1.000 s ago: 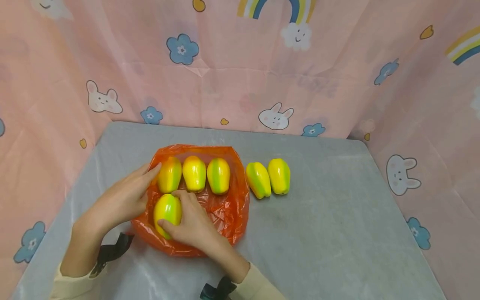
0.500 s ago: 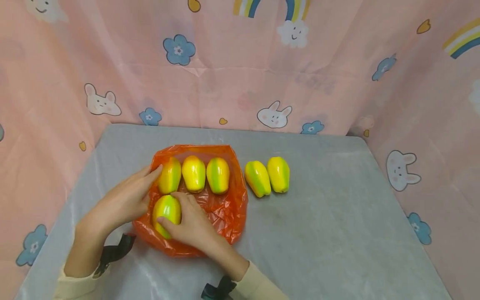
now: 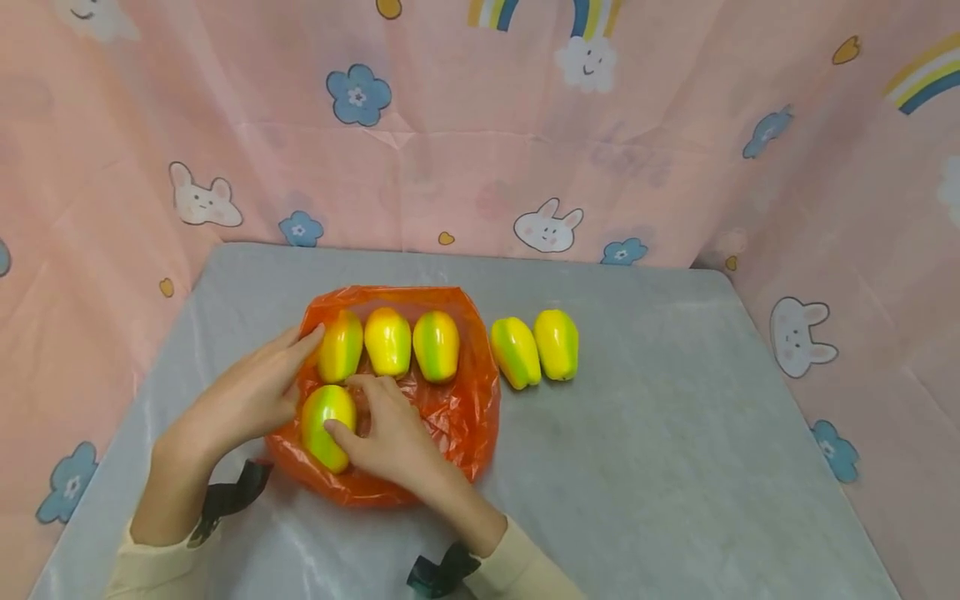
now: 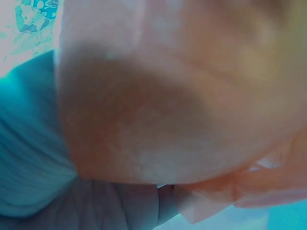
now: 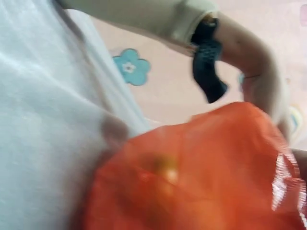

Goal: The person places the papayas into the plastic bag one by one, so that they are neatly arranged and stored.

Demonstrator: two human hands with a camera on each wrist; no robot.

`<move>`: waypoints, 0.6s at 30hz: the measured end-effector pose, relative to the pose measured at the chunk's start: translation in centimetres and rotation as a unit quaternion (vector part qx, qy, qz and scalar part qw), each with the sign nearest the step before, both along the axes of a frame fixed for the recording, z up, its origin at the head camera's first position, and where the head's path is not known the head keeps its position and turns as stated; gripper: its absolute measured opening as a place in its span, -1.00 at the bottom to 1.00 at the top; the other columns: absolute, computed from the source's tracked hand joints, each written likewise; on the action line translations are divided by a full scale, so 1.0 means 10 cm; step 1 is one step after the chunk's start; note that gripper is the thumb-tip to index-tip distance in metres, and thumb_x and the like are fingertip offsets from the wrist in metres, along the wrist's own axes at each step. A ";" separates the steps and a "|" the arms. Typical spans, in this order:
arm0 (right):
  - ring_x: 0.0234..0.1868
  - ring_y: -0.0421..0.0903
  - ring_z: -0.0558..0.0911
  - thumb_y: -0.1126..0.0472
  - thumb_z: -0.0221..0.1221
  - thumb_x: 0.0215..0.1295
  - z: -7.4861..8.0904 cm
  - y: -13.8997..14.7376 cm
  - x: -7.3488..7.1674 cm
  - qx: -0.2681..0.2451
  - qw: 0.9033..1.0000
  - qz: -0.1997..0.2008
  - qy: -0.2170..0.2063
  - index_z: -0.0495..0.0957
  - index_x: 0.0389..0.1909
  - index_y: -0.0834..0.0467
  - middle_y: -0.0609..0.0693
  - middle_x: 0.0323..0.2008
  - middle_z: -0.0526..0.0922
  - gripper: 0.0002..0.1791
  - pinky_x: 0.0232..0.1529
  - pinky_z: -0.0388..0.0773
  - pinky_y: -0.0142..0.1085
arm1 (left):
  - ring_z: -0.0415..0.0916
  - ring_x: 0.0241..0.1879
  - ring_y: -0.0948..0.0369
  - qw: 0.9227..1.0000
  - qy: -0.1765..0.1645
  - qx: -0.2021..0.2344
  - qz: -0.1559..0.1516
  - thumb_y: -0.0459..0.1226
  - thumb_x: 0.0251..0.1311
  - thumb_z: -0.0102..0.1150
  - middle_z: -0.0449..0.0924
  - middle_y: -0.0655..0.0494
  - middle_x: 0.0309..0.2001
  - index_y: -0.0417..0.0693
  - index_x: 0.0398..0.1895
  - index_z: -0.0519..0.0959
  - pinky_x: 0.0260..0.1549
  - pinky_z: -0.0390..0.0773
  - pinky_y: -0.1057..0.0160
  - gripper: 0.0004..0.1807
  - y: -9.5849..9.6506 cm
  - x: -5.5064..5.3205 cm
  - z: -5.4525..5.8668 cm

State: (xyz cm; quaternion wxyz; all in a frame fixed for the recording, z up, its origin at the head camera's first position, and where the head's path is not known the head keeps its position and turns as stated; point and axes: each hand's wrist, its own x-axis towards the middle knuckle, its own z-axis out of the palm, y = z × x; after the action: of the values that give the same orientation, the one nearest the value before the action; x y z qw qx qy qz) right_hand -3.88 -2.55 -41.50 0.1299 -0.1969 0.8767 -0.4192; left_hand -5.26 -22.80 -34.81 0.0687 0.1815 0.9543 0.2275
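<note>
Compared with a moment ago, we see the right hand [image 3: 390, 433] loosened, fingers spread beside the near yellow fruit [image 3: 321, 417], seemingly settled inside the orange bag [image 3: 468, 429]; whether the left hand [image 3: 255, 387] pinches the bag's left edge, we cannot tell.

head view evenly lit | glare on fruit [image 3: 389, 342] | wrist views blurred

The head camera looks forward and down over a grey table [image 3: 675, 433]. Blurred skin [image 4: 158, 124] nearly fills the very close left-wrist view. The right-wrist view, low and tilted, shares the orange bag [image 5: 211, 163] with the head view.
</note>
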 end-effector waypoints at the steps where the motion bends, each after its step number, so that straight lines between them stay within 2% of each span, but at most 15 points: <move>1: 0.09 -0.08 0.57 -0.09 0.30 0.42 0.03 0.02 -0.01 -0.003 1.000 -0.002 0.005 0.44 0.42 0.05 0.06 0.24 0.59 -0.36 0.07 0.60 -0.33 | 0.40 0.44 -0.33 1.000 -0.002 -0.001 0.000 -0.60 0.19 0.11 0.29 -0.41 0.55 -0.40 0.58 0.23 0.35 0.49 -0.34 -0.20 0.00 0.00 0.00; 4: 0.25 -0.02 0.59 -0.07 0.29 0.44 0.15 0.13 -0.04 -0.007 1.000 -0.011 0.028 0.46 0.41 0.04 0.02 0.29 0.60 -0.40 0.29 0.63 -0.20 | 0.35 0.48 -0.35 1.000 -0.011 -0.001 0.003 -0.60 0.20 0.08 0.26 -0.41 0.57 -0.39 0.59 0.23 0.36 0.46 -0.35 -0.20 0.02 -0.01 -0.01; 7: 0.30 0.01 0.59 -0.06 0.29 0.44 0.25 0.27 -0.09 -0.011 0.999 -0.021 0.045 0.46 0.41 0.03 0.01 0.31 0.59 -0.40 0.36 0.62 -0.11 | 0.33 0.49 -0.35 1.000 -0.018 0.002 0.005 -0.59 0.21 0.09 0.24 -0.41 0.58 -0.38 0.60 0.22 0.37 0.44 -0.37 -0.20 0.04 -0.02 -0.02; 13: 0.26 0.02 0.62 -0.03 0.28 0.46 0.36 0.55 -0.17 -0.025 0.996 0.000 0.082 0.46 0.42 0.06 0.06 0.31 0.58 -0.41 0.31 0.66 -0.08 | 0.34 0.48 -0.35 1.000 -0.017 -0.004 -0.003 -0.59 0.19 0.08 0.24 -0.42 0.57 -0.37 0.61 0.21 0.37 0.44 -0.38 -0.17 0.07 -0.04 -0.03; 18: 0.15 -0.09 0.63 0.00 0.30 0.45 0.42 0.74 -0.20 -0.018 0.992 0.019 0.121 0.49 0.40 0.03 0.00 0.28 0.58 -0.44 0.21 0.72 -0.17 | 0.33 0.48 -0.35 1.000 -0.023 0.003 -0.003 -0.58 0.16 0.08 0.18 -0.39 0.61 -0.31 0.64 0.15 0.36 0.43 -0.40 -0.11 0.05 -0.03 0.00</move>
State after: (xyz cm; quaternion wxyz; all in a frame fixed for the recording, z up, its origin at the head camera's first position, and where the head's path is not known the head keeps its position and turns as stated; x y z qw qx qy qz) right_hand -5.89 4.81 -37.27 0.0274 -0.2653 0.8744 -0.4053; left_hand -5.56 -22.29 -34.84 0.0907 0.1792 0.9512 0.2344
